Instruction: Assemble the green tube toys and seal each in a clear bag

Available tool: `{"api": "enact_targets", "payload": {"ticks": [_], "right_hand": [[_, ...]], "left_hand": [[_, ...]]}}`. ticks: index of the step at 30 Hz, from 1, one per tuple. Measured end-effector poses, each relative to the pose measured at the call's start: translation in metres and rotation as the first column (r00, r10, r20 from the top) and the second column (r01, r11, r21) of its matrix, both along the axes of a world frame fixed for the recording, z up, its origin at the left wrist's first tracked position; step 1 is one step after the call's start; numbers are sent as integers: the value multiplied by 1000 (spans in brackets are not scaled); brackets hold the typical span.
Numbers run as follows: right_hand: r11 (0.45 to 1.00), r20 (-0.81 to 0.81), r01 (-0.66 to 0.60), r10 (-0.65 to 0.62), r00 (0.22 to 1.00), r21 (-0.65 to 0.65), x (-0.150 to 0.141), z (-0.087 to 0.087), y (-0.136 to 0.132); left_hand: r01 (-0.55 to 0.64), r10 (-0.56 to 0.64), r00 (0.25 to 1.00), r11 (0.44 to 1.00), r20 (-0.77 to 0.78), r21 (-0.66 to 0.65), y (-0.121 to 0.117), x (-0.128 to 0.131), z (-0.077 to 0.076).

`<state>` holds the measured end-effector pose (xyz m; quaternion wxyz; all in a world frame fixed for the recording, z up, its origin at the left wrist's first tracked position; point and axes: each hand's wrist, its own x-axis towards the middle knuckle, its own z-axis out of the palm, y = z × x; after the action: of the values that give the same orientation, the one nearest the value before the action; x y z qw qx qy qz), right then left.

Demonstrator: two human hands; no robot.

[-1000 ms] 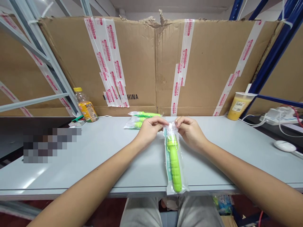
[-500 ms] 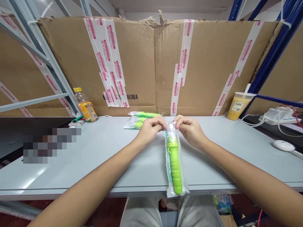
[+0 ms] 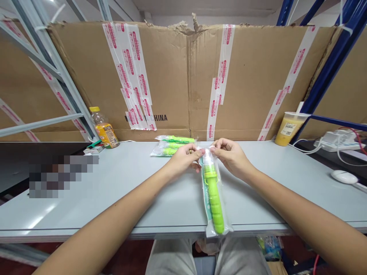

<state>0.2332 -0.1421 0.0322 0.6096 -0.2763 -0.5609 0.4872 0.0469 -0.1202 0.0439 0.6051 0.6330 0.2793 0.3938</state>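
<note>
A clear plastic bag [image 3: 226,217] holds a lime-green stick [image 3: 214,200] with a ribbed handle and a clear top. It lies lengthwise toward me, its lower end at the table's front edge. My left hand [image 3: 186,158] pinches the top left corner of the bag between thumb and fingers. At the top right, my right hand [image 3: 231,156] is closed on the same bag edge, thumb on the near side. Both thumbs sit close together over the clear tip. Behind my left hand lie several similar bagged green sticks [image 3: 174,139], partly covered by that hand.
A cardboard sheet [image 3: 172,76] with printed tape stands along the back of the table [image 3: 114,191]. At the back left is a yellow-capped bottle [image 3: 106,130]; at the back right, a cup with a straw [image 3: 289,130]. A white mouse [image 3: 344,176] and a power strip [image 3: 338,139] are at the right.
Both hands have shifted their grip along the bag's top edge, thumbs now nearer each other. The bag's lower end has swung slightly right.
</note>
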Motion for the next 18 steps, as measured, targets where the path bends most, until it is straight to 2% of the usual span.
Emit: {"api": "enact_targets", "payload": {"ticks": [3,9,18], "right_hand": [[995,-57,-54,50,997,-82,1,2,0],[940,103,-275,299,949,-202,8,1,0],[945,76,-287,301,951,-156,11,-6,3]], "left_hand": [[116,-116,993,993,-22,-17,-1,-2,0],[126,-122,989,991,83,-42,2,-3,-5],[162,-143,977,980,158,-114,1,-2,-8]]}}
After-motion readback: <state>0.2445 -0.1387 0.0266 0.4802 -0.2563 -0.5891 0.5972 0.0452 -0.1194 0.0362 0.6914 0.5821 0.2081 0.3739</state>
